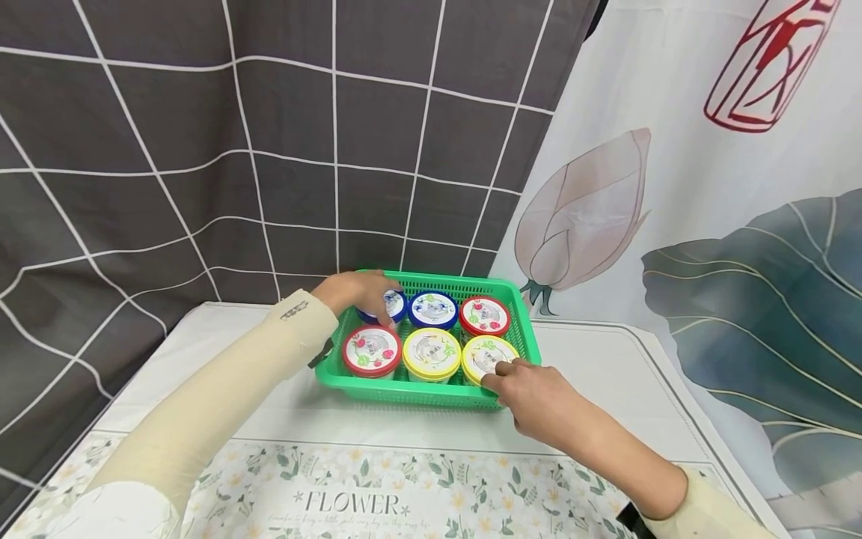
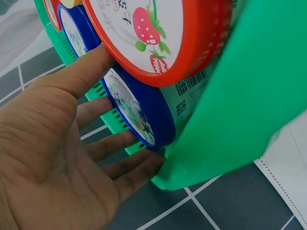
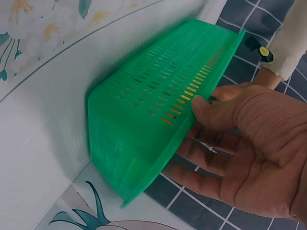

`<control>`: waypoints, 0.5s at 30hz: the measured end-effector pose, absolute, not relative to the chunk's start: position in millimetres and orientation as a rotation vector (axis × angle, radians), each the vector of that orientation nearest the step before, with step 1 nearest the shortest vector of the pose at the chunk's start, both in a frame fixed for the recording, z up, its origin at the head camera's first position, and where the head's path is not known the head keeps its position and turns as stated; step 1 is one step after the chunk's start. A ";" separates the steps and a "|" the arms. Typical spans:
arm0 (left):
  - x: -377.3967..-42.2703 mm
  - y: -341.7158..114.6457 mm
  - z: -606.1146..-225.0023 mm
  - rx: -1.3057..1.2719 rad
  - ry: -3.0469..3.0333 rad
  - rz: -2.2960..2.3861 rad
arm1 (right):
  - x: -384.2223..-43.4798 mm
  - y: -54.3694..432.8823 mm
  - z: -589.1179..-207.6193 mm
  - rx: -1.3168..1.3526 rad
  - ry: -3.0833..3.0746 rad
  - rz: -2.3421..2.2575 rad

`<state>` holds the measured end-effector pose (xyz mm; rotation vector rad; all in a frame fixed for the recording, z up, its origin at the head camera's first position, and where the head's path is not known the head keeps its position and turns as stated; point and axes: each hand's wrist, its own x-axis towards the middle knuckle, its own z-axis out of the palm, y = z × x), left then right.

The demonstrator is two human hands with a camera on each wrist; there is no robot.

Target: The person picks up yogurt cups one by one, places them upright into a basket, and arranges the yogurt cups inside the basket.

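In the head view a green plastic basket (image 1: 424,395) holds several round tubs with fruit-printed lids. My left hand (image 1: 357,292) reaches over its left edge and grips the blue-lidded tub (image 2: 132,108) in the back left corner. The left wrist view shows the fingers round its lid and the thumb beside the red-lidded tub (image 1: 371,350) in front. At the front right corner my right hand (image 1: 545,400) holds the yellow-lidded tub (image 1: 486,352), thumb right at the basket rim. In the right wrist view the basket wall hides this tub and the fingertips.
A second blue-lidded tub (image 1: 434,308), a red-lidded tub (image 1: 484,314) and another yellow-lidded tub (image 1: 432,353) share the basket. It stands on a white table cover (image 1: 592,374) with a floral front (image 1: 364,479). A dark gridded curtain (image 1: 289,120) hangs close behind, with a white printed one (image 1: 626,90) at right.
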<state>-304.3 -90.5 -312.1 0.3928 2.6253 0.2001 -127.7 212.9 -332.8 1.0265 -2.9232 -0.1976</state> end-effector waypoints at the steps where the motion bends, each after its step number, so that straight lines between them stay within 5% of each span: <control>1: -303.8 -90.4 -311.2 0.396 2.622 0.198 | -127.8 213.0 -333.0 1.024 -2.926 -0.198; 15: -307.0 -89.9 -310.2 0.390 2.602 0.195 | -129.0 213.8 -333.5 1.020 -2.933 -0.200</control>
